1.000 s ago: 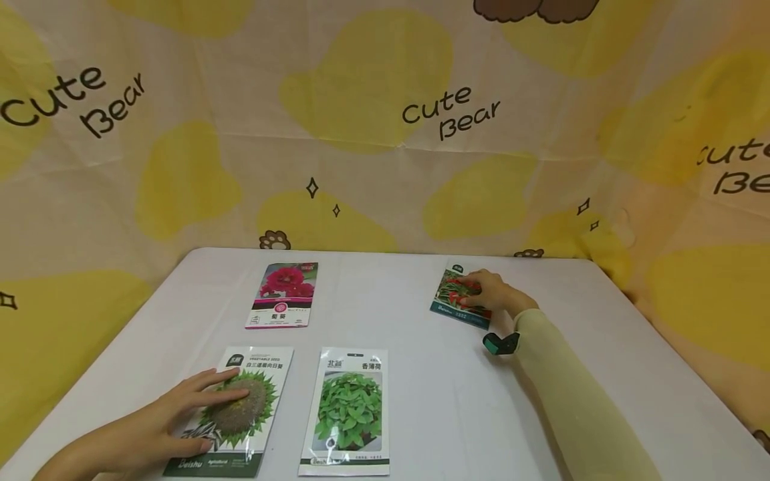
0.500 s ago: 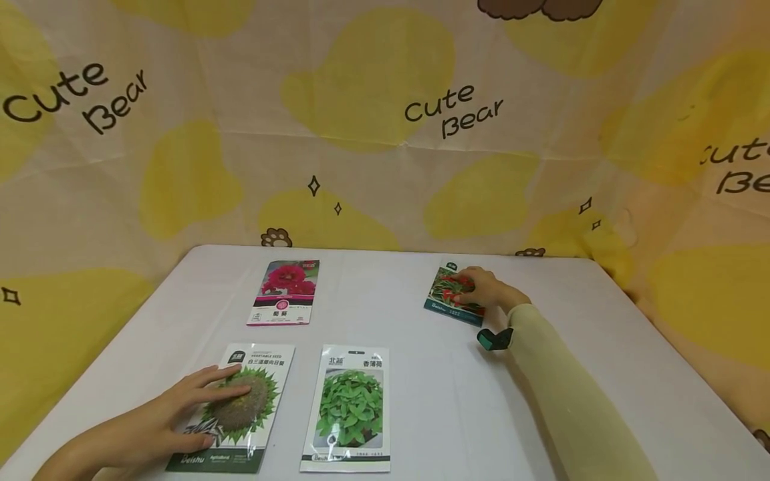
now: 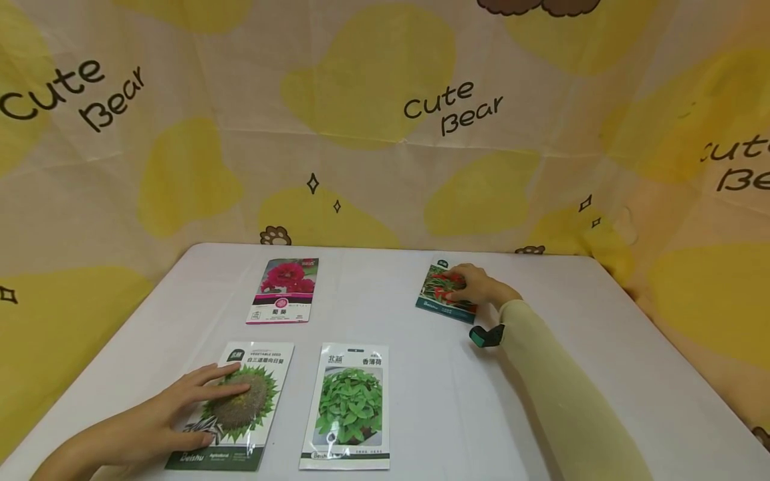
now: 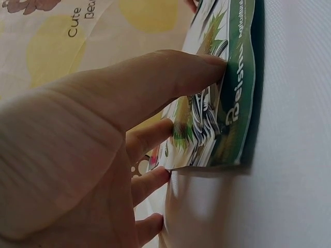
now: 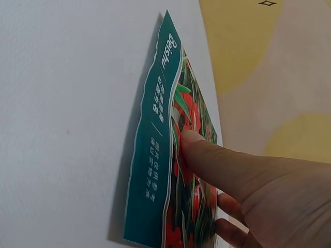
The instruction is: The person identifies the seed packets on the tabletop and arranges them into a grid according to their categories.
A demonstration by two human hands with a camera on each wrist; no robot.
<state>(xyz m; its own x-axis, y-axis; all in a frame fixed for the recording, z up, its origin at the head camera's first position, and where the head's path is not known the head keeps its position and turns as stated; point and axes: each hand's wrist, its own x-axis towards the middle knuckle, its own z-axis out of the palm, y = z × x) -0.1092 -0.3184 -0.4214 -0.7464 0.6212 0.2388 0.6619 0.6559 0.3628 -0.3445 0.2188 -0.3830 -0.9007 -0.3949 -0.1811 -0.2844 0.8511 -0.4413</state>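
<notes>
My left hand point(image 3: 159, 417) rests with spread fingers on a sunflower seed packet point(image 3: 243, 407) at the front left. Its thumb lies near the green "Beishu" strip in the left wrist view. At the back right, my right hand point(image 3: 481, 286) presses on a red pepper seed packet point(image 3: 434, 291); its palm covers the packet's right part. In the right wrist view the thumb lies flat on the pepper picture point(image 5: 182, 155), beside the teal strip. The other fingers are partly hidden behind the thumb.
A mint seed packet point(image 3: 351, 407) lies right of the sunflower one. Behind, toward the left, is a packet with pink flowers point(image 3: 287, 284). All lie on a white table point(image 3: 391, 300), backed by a yellow-patterned cloth point(image 3: 361, 80).
The right hand has slid the pepper packet a little to the left along the table. My left hand has stayed on the sunflower packet.
</notes>
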